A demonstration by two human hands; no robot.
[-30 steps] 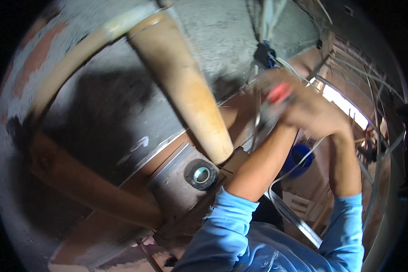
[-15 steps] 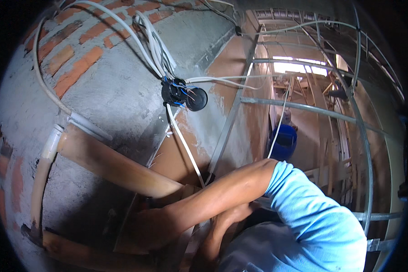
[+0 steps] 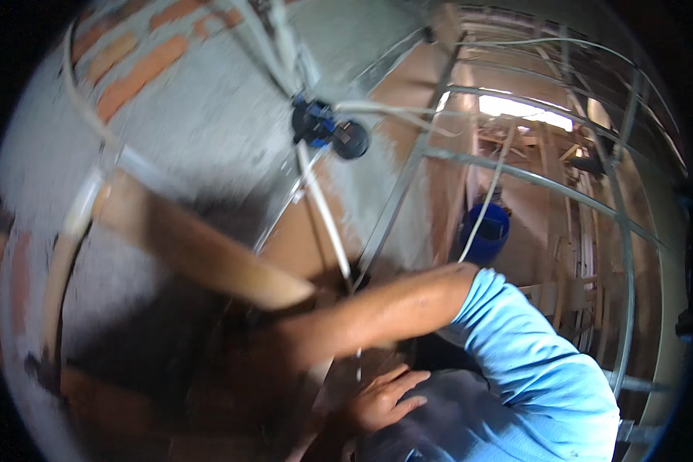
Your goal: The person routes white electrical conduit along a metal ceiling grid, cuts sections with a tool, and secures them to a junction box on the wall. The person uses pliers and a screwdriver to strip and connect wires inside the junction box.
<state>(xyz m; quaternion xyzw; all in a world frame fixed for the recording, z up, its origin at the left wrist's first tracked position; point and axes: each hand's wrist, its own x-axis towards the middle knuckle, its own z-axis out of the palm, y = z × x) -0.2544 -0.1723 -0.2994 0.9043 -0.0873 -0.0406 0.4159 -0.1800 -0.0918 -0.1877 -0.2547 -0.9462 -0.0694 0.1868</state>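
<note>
My right arm (image 3: 385, 308), in a light blue sleeve, reaches across to the left. Its forearm is smeared by motion, and my right hand is lost in dark shadow below a thick tan pipe (image 3: 208, 258). Beneath that arm, my left hand (image 3: 383, 400) lies with fingers apart against dark grey cloth (image 3: 446, 408), holding nothing. Above both hands, a round black junction box (image 3: 309, 119) with blue wires is fixed at the wall corner, its round black lid (image 3: 352, 140) hanging to the side. A white cable (image 3: 323, 208) runs down from the box behind my right forearm.
A thinner tan pipe (image 3: 61, 285) bends down the grey plastered wall (image 3: 177, 131), which has exposed bricks (image 3: 142, 77). Metal framing (image 3: 531, 181) crosses the right side. Beyond it stand a blue barrel (image 3: 485, 240) and wooden boards. A loose white cable (image 3: 491, 192) hangs before the barrel.
My left hand has come out from behind my right forearm and now lies spread on the grey cloth. My right forearm is moving, blurred. The whole view has shifted slightly.
</note>
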